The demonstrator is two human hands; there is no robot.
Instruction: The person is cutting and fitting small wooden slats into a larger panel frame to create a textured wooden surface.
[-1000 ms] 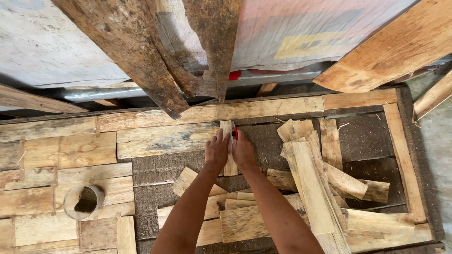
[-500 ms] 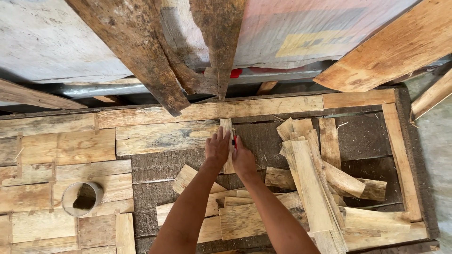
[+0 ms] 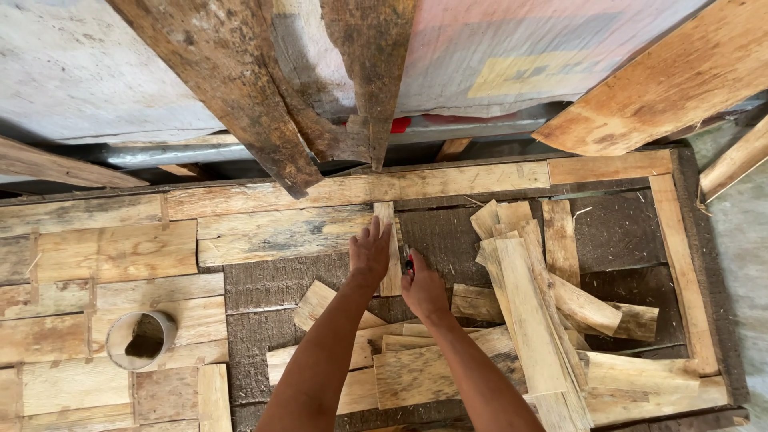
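Observation:
My left hand [image 3: 370, 254] lies flat with spread fingers, pressing on a narrow upright wood strip [image 3: 389, 240] and the edge of the pale plank [image 3: 280, 234] to its left. Just right of the strip, my right hand [image 3: 424, 290] is closed around a small tool with a red part [image 3: 409, 261], its tip close to the strip's right edge. The strip stands on a dark rough board [image 3: 264, 280] that is partly covered with fitted wood pieces.
A loose heap of wood offcuts [image 3: 528, 312] lies to the right and under my forearms. A short cardboard tube [image 3: 142, 339] stands on the fitted planks at left. Weathered boards [image 3: 240, 88] lean over the far edge. A wooden frame [image 3: 680, 264] borders the right side.
My right hand has drawn back a little toward me, away from the left hand. The left hand stays pressed on the strip.

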